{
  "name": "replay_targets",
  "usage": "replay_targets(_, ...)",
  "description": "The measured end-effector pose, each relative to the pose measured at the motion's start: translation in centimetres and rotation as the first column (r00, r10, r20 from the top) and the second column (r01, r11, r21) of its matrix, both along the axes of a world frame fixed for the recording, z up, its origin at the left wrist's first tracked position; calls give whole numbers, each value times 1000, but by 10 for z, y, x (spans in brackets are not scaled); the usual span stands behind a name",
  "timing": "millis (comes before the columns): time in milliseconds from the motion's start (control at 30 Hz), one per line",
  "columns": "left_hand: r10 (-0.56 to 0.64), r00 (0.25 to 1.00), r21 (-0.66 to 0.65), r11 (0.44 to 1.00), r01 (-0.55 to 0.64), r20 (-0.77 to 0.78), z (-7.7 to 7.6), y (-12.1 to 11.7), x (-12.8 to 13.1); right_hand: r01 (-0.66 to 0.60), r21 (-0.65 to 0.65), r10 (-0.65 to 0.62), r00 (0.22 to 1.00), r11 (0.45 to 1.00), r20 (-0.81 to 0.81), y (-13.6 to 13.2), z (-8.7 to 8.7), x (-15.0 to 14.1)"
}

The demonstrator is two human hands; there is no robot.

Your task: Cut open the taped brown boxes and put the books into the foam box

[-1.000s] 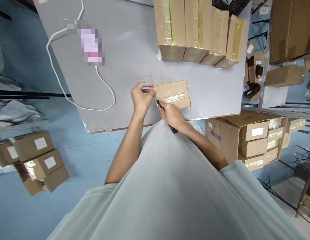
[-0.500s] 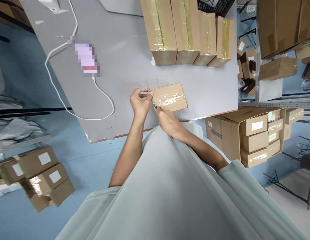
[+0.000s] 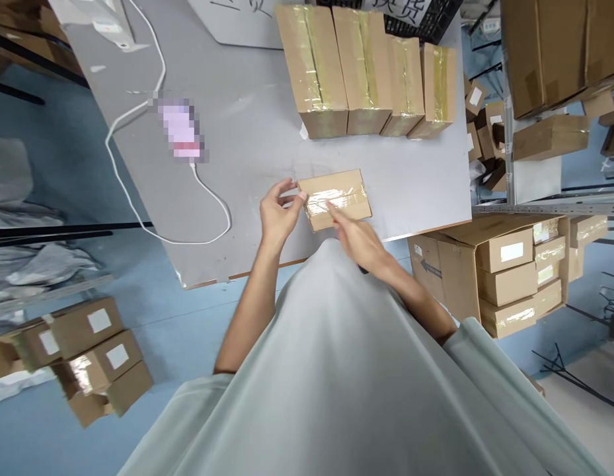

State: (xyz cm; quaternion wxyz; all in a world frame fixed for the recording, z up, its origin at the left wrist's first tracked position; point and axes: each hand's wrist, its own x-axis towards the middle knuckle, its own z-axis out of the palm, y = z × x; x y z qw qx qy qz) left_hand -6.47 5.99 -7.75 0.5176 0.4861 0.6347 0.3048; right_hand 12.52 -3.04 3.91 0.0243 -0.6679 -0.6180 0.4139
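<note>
A small, flat cardboard box lies near the front edge of the grey table, clear shiny tape running along its top. My left hand is at the box's left end, thumb and fingertips closed about its corner. Over the near side of the box, my right hand lays its stretched index finger on the tape. Its other fingers are curled under and partly hidden. A small dark object shows beneath the right hand near the wrist; I cannot make out what it is.
Several taped cartons stand in a row at the back of the grey table, beside a black crate. To the left lie a blurred phone and its white cable. A large open carton holding boxes stands right of the table.
My right hand has moved right and away from the box's left end, its index finger now on the tape on top. The left hand stays at the left corner. The view has shifted slightly.
</note>
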Motion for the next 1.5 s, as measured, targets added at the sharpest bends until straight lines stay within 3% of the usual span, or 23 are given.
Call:
replay_targets(167,-89,994,-114,989,96,65,10,-26,-12,112,26,-114,942,993,316,9,-9,40)
replay_targets(333,-76,996,-85,993,79,41,4,-29,-8,48,-3,-43,908,999,417,18,-31,41)
replay_targets(467,-53,998,-62,997,51,-30,2,-28,-3,10,-38,9,887,999,461,17,-35,40)
replay_targets(700,-2,999,-46,999,1,-33,5,-33,1,3,-37,15,891,999,455,17,-37,44)
replay_targets(833,77,996,-23,997,-78,-41,2,-23,4,7,-35,9,900,999,435,16,-40,46)
replay_targets(1100,-37,996,42,998,41,-86,6,3,3,14,-42,4,912,999,409,16,-40,46)
replay_targets(1267,-2,986,99,995,19,-168,-1,-1,3,18,-59,9,905,998,425,17,-38,43)
replay_targets(1367,-48,986,100,993,64,-157,-5,-5,-2,15,-49,7,909,999,418,15,-39,44)
replay_targets(1500,-95,965,231,961,153,-244,1,-7,1,59,61,-76,935,996,347,2,-43,53)
